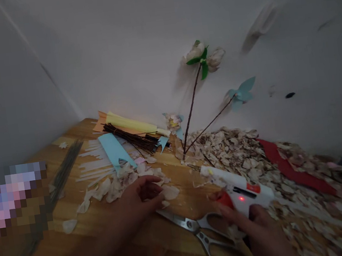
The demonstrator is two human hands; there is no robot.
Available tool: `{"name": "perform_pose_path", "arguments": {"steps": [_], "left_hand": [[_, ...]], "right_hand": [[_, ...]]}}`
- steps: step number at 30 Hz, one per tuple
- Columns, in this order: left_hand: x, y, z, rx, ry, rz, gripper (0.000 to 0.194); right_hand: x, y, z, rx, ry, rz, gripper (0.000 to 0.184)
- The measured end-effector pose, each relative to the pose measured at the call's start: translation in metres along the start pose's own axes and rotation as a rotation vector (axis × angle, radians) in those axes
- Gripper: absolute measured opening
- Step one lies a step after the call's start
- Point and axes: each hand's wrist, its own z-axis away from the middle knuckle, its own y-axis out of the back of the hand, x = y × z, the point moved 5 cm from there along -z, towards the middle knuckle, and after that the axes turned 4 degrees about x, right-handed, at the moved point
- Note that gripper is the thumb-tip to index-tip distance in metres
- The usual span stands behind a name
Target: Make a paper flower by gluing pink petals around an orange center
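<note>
My right hand [261, 229] grips the handle of a white glue gun [239, 186] with a red trigger and a lit red lamp; its nozzle points up-left over the wooden table [76, 226]. My left hand [139, 200] lies on the table with its fingers curled round a pale petal-shaped piece [170, 192]. Steel scissors [201, 231] lie shut on the table between my two hands. More pale petals [112, 187] lie scattered just beyond my left hand.
A big heap of pale husk pieces [251, 155] covers the right side, with red paper [291, 168] on it. Twig stems bearing paper flowers [202, 56] lean on the white wall. Coloured paper strips [126, 125], dark twigs [134, 139], a blue paper piece [113, 151] and thin wires [62, 173] lie at left.
</note>
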Motion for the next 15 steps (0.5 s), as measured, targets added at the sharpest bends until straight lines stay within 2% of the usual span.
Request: {"name": "perform_pose_path", "arguments": {"steps": [5, 10, 15], "left_hand": [[-0.015, -0.009, 0.002, -0.059, 0.060, 0.076, 0.033], [-0.020, -0.012, 0.006, -0.072, -0.029, -0.058, 0.032], [-0.022, -0.016, 0.011, -0.092, -0.031, 0.008, 0.030]], "right_hand": [[0.004, -0.012, -0.012, -0.109, 0.013, 0.099, 0.039], [0.009, -0.022, -0.010, -0.158, -0.004, 0.021, 0.044], [0.008, -0.024, -0.013, -0.248, 0.038, 0.105, 0.041]]}}
